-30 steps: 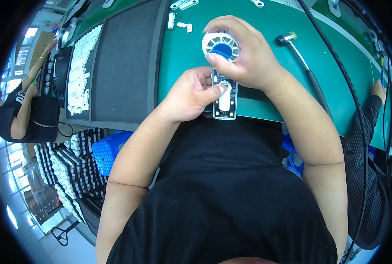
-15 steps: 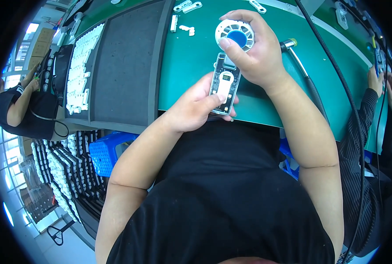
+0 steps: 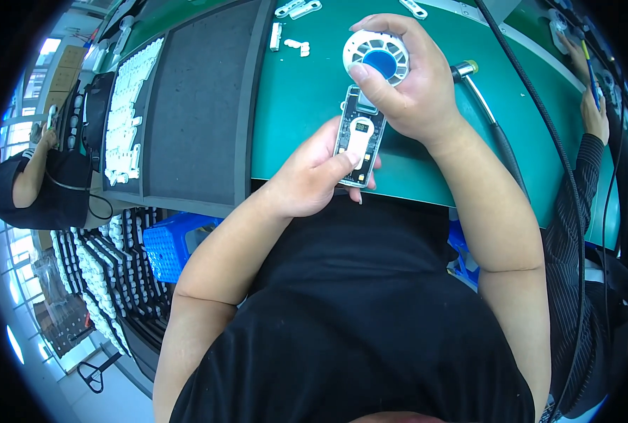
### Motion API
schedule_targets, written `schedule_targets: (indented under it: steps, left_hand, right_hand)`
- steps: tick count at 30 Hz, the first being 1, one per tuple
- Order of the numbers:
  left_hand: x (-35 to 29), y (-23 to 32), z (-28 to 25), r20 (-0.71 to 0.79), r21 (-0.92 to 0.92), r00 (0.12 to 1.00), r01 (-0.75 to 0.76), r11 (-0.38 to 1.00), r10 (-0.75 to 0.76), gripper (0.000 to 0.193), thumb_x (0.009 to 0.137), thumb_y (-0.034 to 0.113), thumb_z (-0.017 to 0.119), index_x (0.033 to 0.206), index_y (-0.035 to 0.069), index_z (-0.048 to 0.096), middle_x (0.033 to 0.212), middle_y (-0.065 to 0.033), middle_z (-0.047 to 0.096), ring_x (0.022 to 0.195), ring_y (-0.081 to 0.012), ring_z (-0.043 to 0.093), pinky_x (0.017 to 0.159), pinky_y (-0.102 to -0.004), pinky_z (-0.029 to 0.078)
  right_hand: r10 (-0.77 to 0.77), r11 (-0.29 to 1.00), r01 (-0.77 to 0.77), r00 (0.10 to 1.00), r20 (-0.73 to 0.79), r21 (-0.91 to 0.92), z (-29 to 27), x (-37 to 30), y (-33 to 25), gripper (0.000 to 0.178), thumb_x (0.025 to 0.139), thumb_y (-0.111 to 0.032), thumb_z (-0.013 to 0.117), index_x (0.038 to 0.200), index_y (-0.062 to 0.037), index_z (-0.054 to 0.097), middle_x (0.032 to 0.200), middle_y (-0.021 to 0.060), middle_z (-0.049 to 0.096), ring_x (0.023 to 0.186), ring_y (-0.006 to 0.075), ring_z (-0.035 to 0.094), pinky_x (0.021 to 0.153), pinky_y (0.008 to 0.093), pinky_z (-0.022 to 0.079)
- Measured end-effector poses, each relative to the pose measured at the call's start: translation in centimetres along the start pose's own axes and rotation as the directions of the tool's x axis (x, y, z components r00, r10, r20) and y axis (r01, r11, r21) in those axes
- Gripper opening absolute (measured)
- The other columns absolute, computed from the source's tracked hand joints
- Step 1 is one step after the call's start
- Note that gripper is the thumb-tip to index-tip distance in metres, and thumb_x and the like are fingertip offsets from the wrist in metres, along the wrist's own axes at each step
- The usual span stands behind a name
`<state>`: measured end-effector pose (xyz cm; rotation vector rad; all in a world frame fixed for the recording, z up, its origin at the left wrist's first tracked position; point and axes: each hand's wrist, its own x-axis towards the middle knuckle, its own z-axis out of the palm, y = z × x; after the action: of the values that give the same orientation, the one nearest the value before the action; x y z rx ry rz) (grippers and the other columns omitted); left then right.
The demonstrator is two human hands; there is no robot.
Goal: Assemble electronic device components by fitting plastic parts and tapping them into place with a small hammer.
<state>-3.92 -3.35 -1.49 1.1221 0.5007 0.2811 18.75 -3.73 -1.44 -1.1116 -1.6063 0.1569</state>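
What looks like a handheld fan is in my hands above the green table's near edge. Its narrow body (image 3: 362, 169) shows a dark circuit board, a small display and a white inner piece. The round head (image 3: 353, 51) above is white and slotted, with a blue disc at its centre. My left hand (image 3: 314, 173) is closed around the body, thumb on the front and fingertips showing past its right side. Wrapped round the right side of the head is my right hand (image 3: 416, 88), thumb across its lower front. The joint between head and body is partly covered by this hand.
A dark tray (image 3: 198, 106) lies left, with rows of white parts (image 3: 125, 113) along it. Several small white parts (image 3: 298, 47) sit at the back. A hammer (image 3: 484, 109) rests at right, near a black cable (image 3: 532, 99). Co-workers flank me; one's hand (image 3: 595, 116) is at far right.
My hands and the fan stay almost in place. At right, a co-worker's hands have moved farther back over the table. The person at left has raised their hand slightly.
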Motion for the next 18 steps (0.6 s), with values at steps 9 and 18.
schedule_targets:
  steps: [9, 18]
  left_hand:
    - [0.21, -0.07, 0.3, -0.047, 0.043, 0.999, 0.006, 0.999, -0.004, 0.045, 0.109, 0.026, 0.055, 0.145, 0.002, 0.043, 0.116, -0.0143, 0.068, 0.095, -0.0224, 0.073, 0.068, -0.0329, 0.06]
    - [0.17, -0.31, 0.15, -0.047, 0.038, 0.999, 0.02, 0.999, -0.018, 0.046, 0.11, 0.025, 0.054, 0.147, 0.003, 0.042, 0.116, -0.0134, 0.068, 0.095, -0.0223, 0.073, 0.067, -0.032, 0.061]
  right_hand:
    - [0.064, 0.998, -0.064, 0.998, -0.005, -0.011, 0.22, 0.06, -0.03, 0.05, 0.09, -0.031, 0.08, 0.128, -0.0047, 0.062, 0.121, 0.0137, 0.071, 0.107, 0.0254, 0.072, 0.092, 0.0355, 0.058]
    - [0.121, 0.991, -0.118, 0.992, -0.044, 0.068, 0.55, -0.03, -0.03, 0.051, 0.087, -0.037, 0.08, 0.124, -0.0046, 0.065, 0.112, 0.0155, 0.071, 0.103, 0.0309, 0.072, 0.09, 0.0402, 0.058]
